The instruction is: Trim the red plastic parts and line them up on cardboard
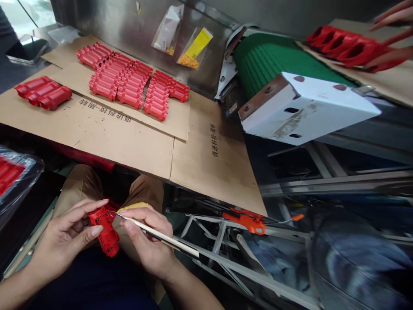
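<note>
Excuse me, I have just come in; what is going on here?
The person's left hand holds a red part above the lap, and the right hand holds a thin, light-handled tool, its tip at that part. Rows of similar pieces lie on cardboard ahead. At upper right, another person's hand is at more red pieces.

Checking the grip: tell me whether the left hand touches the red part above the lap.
Touching. The head view shows the left hand with its thumb on the red part, no gap between.
</note>
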Demonstrator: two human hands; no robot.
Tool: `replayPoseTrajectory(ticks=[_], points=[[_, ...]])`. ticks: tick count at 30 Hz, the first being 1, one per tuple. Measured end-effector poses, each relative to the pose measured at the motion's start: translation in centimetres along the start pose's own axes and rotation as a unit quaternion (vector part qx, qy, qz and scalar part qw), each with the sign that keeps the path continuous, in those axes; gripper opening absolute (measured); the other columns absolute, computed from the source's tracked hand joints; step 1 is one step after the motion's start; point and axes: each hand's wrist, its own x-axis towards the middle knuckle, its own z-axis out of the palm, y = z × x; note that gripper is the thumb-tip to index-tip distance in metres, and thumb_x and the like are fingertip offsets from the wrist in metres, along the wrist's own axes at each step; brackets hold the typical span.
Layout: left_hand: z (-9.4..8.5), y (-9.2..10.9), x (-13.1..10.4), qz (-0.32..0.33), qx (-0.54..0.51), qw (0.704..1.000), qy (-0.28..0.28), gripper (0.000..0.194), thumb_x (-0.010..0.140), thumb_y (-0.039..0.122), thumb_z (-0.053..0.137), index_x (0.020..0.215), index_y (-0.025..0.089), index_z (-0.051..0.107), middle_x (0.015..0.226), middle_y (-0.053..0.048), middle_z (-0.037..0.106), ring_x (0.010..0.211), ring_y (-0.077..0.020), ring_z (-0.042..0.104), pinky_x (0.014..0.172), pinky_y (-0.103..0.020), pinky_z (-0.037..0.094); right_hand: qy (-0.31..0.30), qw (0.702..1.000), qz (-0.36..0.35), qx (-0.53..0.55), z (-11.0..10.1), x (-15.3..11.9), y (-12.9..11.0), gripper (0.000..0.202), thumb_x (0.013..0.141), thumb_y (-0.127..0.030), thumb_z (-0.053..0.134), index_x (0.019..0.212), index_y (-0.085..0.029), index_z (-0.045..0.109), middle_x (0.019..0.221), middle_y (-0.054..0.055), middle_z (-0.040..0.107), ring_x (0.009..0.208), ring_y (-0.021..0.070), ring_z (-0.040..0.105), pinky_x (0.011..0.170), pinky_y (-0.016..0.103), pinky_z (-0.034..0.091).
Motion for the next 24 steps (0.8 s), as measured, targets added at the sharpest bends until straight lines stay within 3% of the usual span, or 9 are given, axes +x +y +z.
replayPoseTrajectory(ticks=[6,12,20,24], points=[[-0.3,-0.3,0.2,0.018,0.011,1.0,-0.008,0.035,0.081,0.045,0.087,0.115,0.039,0.085,0.121,-0.007,0.077,0.11,-0.0302,0.073,0.089,-0.033,0.063,-0.003,1.0,0.012,-0.002,0.2,-0.1,0.3,0.014,0.096,-0.021,0.07,0.105,-0.023,0.08,0.098,0.005,0.084,0.085,0.0176,0.078,0.078,0.03,0.061],[-1.5,-1.2,1.1,0.061,0.061,0.993,-0.076,0.04,0.083,0.038,0.086,0.122,0.04,0.082,0.124,-0.009,0.077,0.109,-0.0309,0.074,0.089,-0.034,0.064,-0.012,1.0,0.0,-0.015,0.1,0.2,0.4,0.013,0.096,-0.02,0.07,0.105,-0.021,0.079,0.096,0.006,0.084,0.084,0.0172,0.077,0.077,0.029,0.061],[-0.5,-0.7,0.3,0.026,0.025,0.999,0.021,0.032,0.081,0.044,0.087,0.112,0.037,0.086,0.117,-0.007,0.077,0.108,-0.0284,0.071,0.095,-0.034,0.06,-0.04,0.998,0.017,-0.034,-0.3,0.0,0.1,0.012,0.096,-0.02,0.069,0.102,-0.02,0.079,0.093,0.005,0.083,0.081,0.0168,0.077,0.075,0.029,0.061],[-1.1,-1.1,0.9,0.068,0.029,0.997,0.014,0.035,0.081,0.043,0.086,0.115,0.038,0.085,0.116,-0.006,0.076,0.104,-0.0259,0.073,0.089,-0.028,0.061,-0.035,0.999,0.015,-0.011,-0.5,-0.2,0.0,0.012,0.096,-0.019,0.07,0.104,-0.021,0.079,0.098,0.006,0.084,0.086,0.0181,0.079,0.079,0.031,0.064]])
